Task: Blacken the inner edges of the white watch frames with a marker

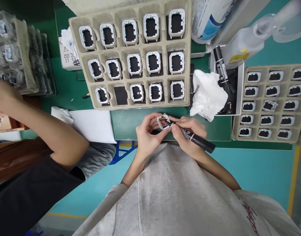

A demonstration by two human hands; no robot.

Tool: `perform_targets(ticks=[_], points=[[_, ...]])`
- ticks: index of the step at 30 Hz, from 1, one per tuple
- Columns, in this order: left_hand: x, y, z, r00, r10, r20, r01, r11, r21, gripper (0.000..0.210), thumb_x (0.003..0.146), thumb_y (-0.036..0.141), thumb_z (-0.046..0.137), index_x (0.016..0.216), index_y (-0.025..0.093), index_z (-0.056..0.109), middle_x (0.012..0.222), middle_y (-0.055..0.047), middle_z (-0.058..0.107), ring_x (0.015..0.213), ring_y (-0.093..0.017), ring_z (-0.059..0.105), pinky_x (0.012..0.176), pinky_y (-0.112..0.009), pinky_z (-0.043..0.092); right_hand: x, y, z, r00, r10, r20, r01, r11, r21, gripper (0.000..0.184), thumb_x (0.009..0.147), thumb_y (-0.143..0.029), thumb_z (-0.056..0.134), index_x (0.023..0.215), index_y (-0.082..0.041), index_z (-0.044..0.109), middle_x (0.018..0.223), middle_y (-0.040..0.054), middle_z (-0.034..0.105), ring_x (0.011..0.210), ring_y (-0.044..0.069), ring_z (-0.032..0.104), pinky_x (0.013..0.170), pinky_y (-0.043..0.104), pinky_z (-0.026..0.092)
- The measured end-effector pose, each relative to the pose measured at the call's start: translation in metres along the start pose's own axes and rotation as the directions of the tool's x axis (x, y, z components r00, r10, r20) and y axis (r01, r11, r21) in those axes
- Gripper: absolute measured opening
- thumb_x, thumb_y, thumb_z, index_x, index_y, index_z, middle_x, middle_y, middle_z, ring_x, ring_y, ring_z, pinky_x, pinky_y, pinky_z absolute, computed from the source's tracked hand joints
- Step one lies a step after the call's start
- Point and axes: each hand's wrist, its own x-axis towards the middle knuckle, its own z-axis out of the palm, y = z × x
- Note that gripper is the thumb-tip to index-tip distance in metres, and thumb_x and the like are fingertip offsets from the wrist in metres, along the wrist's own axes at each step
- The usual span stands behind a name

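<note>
item: white frame (162, 121), held upright over the near edge of the bench (125, 123), pinched in the left hand (146, 132). right hand (187, 132) closed around a black marker (193, 137), tip at the frame's right edge, long axis running right and near. step judged: marking the frame; next calls for a steady tip. one empty pocket in the far tray (121, 95). crumpled tissue (206, 95) right of the tray.

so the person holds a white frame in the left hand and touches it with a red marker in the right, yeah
Not quite: the head view shows a black marker, not a red one. The left hand does hold the white frame, and the right hand puts the marker's tip to it.
</note>
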Motion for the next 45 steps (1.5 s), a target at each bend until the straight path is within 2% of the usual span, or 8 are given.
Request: perform_targets(ticks=[6, 12, 21, 27, 32, 38, 42, 45], points=[[0.000, 0.002, -0.003, 0.999, 0.014, 0.045, -0.013, 0.999, -0.029, 0.067, 0.091, 0.053, 0.117, 0.138, 0.025, 0.079, 0.123, -0.009, 0.097, 0.104, -0.025, 0.099, 0.099, -0.034, 0.084, -0.002, 0.003, 0.003, 0.998, -0.007, -0.069, 0.009, 1.000, 0.024, 0.016, 0.113, -0.026, 0.085, 0.103, -0.032, 0.075, 0.089, -0.0027, 0.088, 0.078, 0.024, 0.093, 0.084, 0.045, 0.086], [0.003, 0.004, -0.005, 0.997, 0.016, 0.081, -0.017, 1.000, 0.011, 0.069, 0.092, 0.060, 0.115, 0.138, 0.025, 0.077, 0.123, -0.009, 0.097, 0.103, -0.026, 0.099, 0.100, -0.037, 0.084, 0.002, 0.001, -0.001, 0.998, -0.048, -0.047, 0.052, 0.994, 0.092, 0.013, 0.114, -0.025, 0.084, 0.107, -0.032, 0.076, 0.078, -0.0074, 0.078, 0.062, 0.017, 0.077, 0.089, 0.048, 0.090], [0.003, 0.008, -0.003, 0.996, 0.026, 0.080, -0.025, 1.000, -0.010, 0.066, 0.091, 0.055, 0.117, 0.137, 0.025, 0.080, 0.121, -0.009, 0.098, 0.100, -0.026, 0.099, 0.098, -0.036, 0.085, -0.009, 0.008, -0.003, 0.999, -0.007, -0.034, 0.011, 0.992, 0.124, 0.012, 0.115, -0.027, 0.086, 0.119, -0.034, 0.077, 0.089, -0.0046, 0.085, 0.081, 0.024, 0.091, 0.096, 0.054, 0.089], [0.000, 0.005, -0.002, 0.996, 0.075, 0.056, -0.081, 0.992, 0.101, 0.054, 0.101, 0.052, 0.109, 0.137, 0.025, 0.079, 0.120, -0.007, 0.097, 0.105, -0.025, 0.099, 0.099, -0.035, 0.085, -0.003, 0.003, 0.000, 0.998, 0.018, -0.062, -0.019, 1.000, -0.021, 0.013, 0.114, -0.029, 0.085, 0.106, -0.034, 0.076, 0.086, -0.0028, 0.087, 0.087, 0.029, 0.097, 0.074, 0.046, 0.083], [-0.001, 0.004, -0.001, 0.989, 0.136, 0.057, -0.141, 0.985, 0.101, 0.038, 0.110, 0.044, 0.100, 0.137, 0.026, 0.080, 0.124, -0.006, 0.097, 0.112, -0.023, 0.099, 0.102, -0.032, 0.084, -0.001, 0.002, 0.000, 0.999, -0.013, -0.031, 0.011, 0.998, -0.067, 0.013, 0.114, -0.028, 0.086, 0.107, -0.034, 0.076, 0.093, -0.0013, 0.091, 0.094, 0.030, 0.099, 0.077, 0.045, 0.083], [0.000, 0.007, -0.001, 0.993, 0.101, 0.062, -0.102, 0.995, 0.004, 0.061, 0.094, 0.046, 0.117, 0.139, 0.027, 0.080, 0.124, -0.006, 0.098, 0.106, -0.025, 0.099, 0.104, -0.036, 0.084, -0.010, 0.006, -0.004, 0.999, 0.031, -0.032, -0.029, 0.998, 0.061, 0.010, 0.118, -0.033, 0.084, 0.116, -0.036, 0.074, 0.088, -0.0046, 0.084, 0.076, 0.024, 0.087, 0.086, 0.053, 0.088], [-0.001, 0.007, -0.002, 0.994, 0.089, 0.060, -0.089, 0.996, -0.009, 0.064, 0.092, 0.052, 0.117, 0.137, 0.026, 0.081, 0.123, -0.008, 0.098, 0.103, -0.025, 0.099, 0.101, -0.036, 0.085, -0.015, 0.008, -0.007, 0.999, 0.033, -0.019, -0.031, 0.991, 0.129, 0.012, 0.118, -0.032, 0.084, 0.123, -0.037, 0.075, 0.088, -0.0052, 0.080, 0.076, 0.022, 0.082, 0.094, 0.058, 0.089], [-0.001, 0.008, -0.002, 0.996, 0.067, 0.063, -0.067, 0.998, 0.006, 0.066, 0.092, 0.058, 0.116, 0.137, 0.025, 0.081, 0.122, -0.009, 0.098, 0.102, -0.026, 0.099, 0.101, -0.038, 0.085, -0.015, 0.009, -0.007, 1.000, 0.012, -0.028, -0.009, 0.992, 0.130, 0.012, 0.118, -0.034, 0.084, 0.124, -0.037, 0.074, 0.089, -0.0053, 0.081, 0.073, 0.022, 0.080, 0.093, 0.058, 0.089]])
